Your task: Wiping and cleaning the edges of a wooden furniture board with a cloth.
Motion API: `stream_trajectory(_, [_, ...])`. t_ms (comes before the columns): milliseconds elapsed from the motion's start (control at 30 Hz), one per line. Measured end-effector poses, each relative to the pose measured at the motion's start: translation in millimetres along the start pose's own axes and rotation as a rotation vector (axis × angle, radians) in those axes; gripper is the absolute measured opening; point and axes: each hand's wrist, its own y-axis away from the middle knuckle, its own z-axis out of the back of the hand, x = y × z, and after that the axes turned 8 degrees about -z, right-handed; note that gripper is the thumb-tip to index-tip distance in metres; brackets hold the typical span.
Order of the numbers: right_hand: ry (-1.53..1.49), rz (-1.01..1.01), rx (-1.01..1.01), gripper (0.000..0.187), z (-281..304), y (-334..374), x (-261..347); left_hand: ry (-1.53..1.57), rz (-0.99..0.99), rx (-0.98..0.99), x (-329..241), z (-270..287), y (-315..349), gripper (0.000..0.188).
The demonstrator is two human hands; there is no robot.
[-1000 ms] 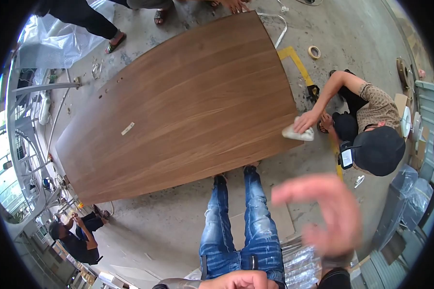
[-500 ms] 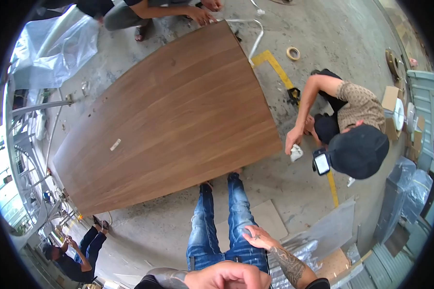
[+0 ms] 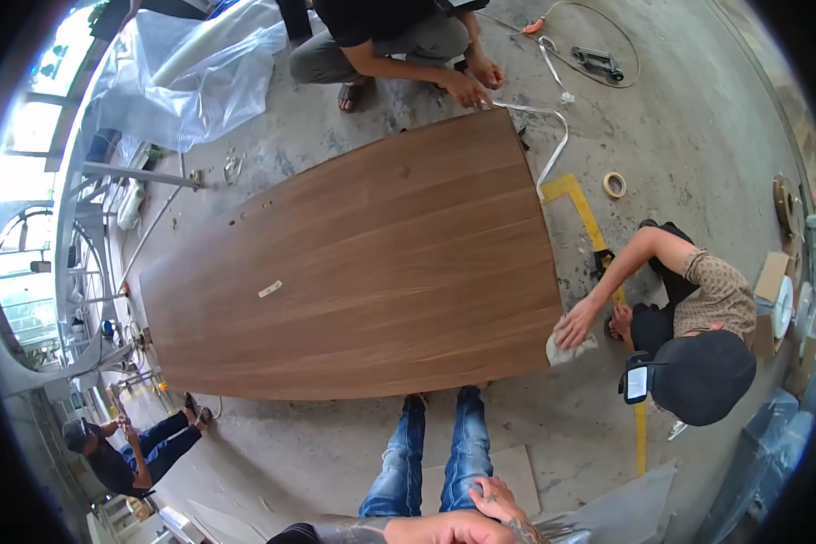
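My right hand [image 3: 493,498], with a tattooed wrist, lies at the thigh of my blue jeans [image 3: 467,453], fingers stretched and holding nothing visible. My left forearm crosses at the lower edge, and my left hand [image 3: 462,528] is cut off there, close to the right one; its fingers are hidden. Before my feet lies a large wood-grain panel [image 3: 363,272] with a small pale label [image 3: 270,288] on it. At the panel's right corner, a co-worker's hand [image 3: 578,325] presses a white cloth [image 3: 567,349] against the edge.
Another person [image 3: 399,45] squats at the far edge, hands on a white strip [image 3: 553,122]. A tape roll [image 3: 615,186] and yellow floor tape [image 3: 589,218] lie to the right. Plastic sheeting [image 3: 190,82] and metal frames stand left. Someone sits [image 3: 127,444] at lower left.
The view has shifted, so the panel sits lower and more to the right. The co-worker's cloth has gone from beside the panel onto its edge. My left hand has dropped partly out of view.
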Motion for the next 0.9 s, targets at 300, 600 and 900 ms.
stream_trajectory(300, [0.022,0.044,0.016,0.051,-4.0,-8.4,-16.1,-0.76,-0.037,-0.64,-80.9,70.4,-2.3,0.036])
stream_trajectory(600, [0.042,-0.058,-0.01,0.045,13.8,-22.1,8.1,-0.611,-0.395,-0.988,-224.8,248.1,-49.8,0.047])
stream_trajectory(900, [-0.029,-0.036,-0.04,0.04,12.4,-27.1,-1.7,-0.61,-0.505,-1.148,-259.3,325.8,-95.6,0.031])
